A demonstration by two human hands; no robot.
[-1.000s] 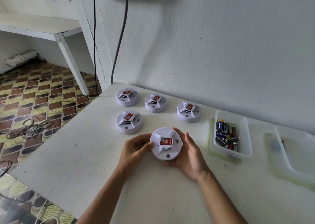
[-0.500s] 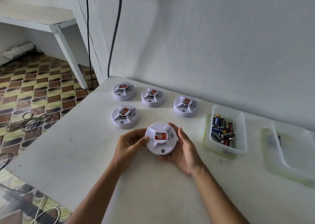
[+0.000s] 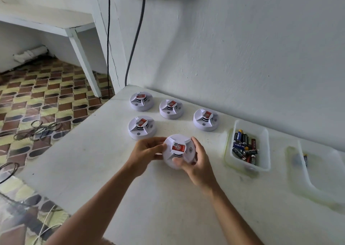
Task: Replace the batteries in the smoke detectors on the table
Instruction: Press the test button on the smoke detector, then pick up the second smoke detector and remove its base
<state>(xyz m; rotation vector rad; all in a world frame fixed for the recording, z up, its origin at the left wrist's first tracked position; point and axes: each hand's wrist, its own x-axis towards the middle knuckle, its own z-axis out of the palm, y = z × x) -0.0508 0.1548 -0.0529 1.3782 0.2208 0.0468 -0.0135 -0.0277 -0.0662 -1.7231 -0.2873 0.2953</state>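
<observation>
A white round smoke detector (image 3: 178, 149) with a red label is tilted toward me above the white table (image 3: 104, 162). My left hand (image 3: 146, 154) grips its left edge, and my right hand (image 3: 196, 163) cups its right side with the thumb on its front rim. Several more detectors lie flat behind it: one just beyond my left hand (image 3: 141, 127) and three in a row near the wall (image 3: 141, 101) (image 3: 171, 108) (image 3: 206, 119). A clear tub (image 3: 261, 132) to the right holds several batteries (image 3: 244, 148).
A second clear tub (image 3: 317, 172) at the far right holds one battery (image 3: 305, 160). The wall runs close behind the table, with cables (image 3: 134, 45) hanging at its corner. The table's left edge drops to a patterned floor with loose wires (image 3: 37, 131).
The detector has been lifted and tipped toward me. My right thumb has come round onto its front rim.
</observation>
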